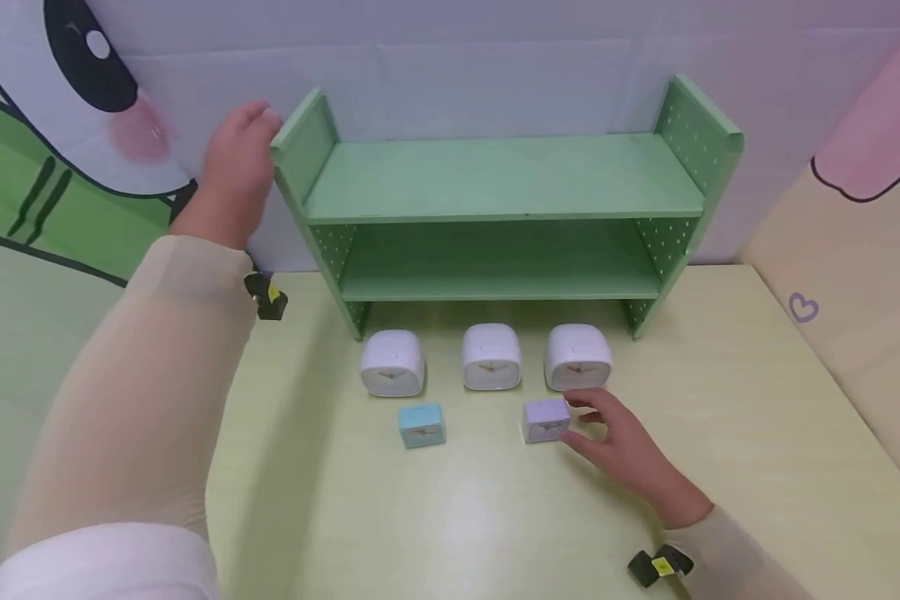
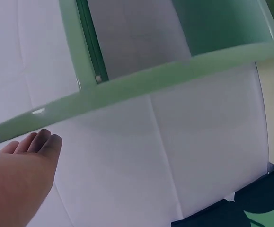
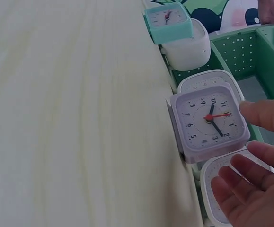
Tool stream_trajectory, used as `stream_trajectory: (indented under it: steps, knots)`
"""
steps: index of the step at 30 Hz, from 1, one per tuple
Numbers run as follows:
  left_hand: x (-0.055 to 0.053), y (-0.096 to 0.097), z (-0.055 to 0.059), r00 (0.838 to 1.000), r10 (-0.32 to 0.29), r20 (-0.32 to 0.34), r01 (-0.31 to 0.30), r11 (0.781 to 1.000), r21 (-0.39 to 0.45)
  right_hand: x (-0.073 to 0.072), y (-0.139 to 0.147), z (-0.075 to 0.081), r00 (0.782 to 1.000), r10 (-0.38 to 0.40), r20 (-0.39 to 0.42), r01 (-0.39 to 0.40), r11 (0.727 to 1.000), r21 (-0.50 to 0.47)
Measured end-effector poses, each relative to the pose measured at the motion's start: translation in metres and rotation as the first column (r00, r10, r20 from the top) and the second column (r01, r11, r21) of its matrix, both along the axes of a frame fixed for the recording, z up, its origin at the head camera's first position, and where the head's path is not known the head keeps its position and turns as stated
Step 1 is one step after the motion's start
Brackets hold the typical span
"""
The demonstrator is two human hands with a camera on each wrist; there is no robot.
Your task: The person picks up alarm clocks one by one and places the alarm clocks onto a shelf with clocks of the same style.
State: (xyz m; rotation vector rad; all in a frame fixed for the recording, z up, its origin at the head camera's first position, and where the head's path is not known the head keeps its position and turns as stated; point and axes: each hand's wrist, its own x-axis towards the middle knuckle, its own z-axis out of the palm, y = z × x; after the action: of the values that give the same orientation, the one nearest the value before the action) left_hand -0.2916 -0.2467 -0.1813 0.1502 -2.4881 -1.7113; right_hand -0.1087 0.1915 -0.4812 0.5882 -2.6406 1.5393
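On the tabletop, purple clock: one is standing upright in front of the white row, toward its right end, its dial facing the person.
Right hand: is hovering at the purple clock's right side, thumb and fingers spread well apart, holding nothing; whether a fingertip is touching, I cannot tell. The spread is probably leaving room for the clock's body.
White clocks: three are standing side by side, spaced apart, likely facing outward so every dial is showing.
Blue clock: one is standing before the leftmost white one, slightly to its right.
Green shelf: one is standing behind all five clocks, two boards spanning two side panels.
Left hand: is resting against or just beside the left panel's upper end, perhaps steadying it; whether its fingers are gripping, I cannot tell.
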Motion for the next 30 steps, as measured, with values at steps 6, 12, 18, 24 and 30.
stream_trajectory:
  steps: [6,12,18,24,30]
  knots:
    - [-0.006,0.004,0.0,0.998,0.031,0.05,-0.034,0.998,0.056,-0.002,-0.01,-0.006,0.995,-0.009,0.102,0.019,0.996,-0.091]
    - [-0.005,-0.003,-0.015,0.998,0.069,-0.008,-0.066,0.978,0.197,-0.006,-0.021,-0.013,0.989,-0.025,0.147,0.048,0.986,-0.157]
    - [-0.006,-0.002,-0.034,0.99,0.132,-0.054,-0.111,0.948,0.299,-0.008,-0.023,-0.021,0.985,-0.022,0.172,0.054,0.981,-0.187]
    - [-0.014,0.0,-0.04,0.986,0.168,0.013,-0.167,0.96,0.225,-0.009,-0.024,-0.024,0.983,-0.041,0.178,0.079,0.974,-0.212]
    - [-0.017,0.003,-0.045,0.983,0.179,0.044,-0.184,0.97,0.16,-0.009,-0.023,-0.028,0.984,-0.054,0.168,0.09,0.972,-0.215]
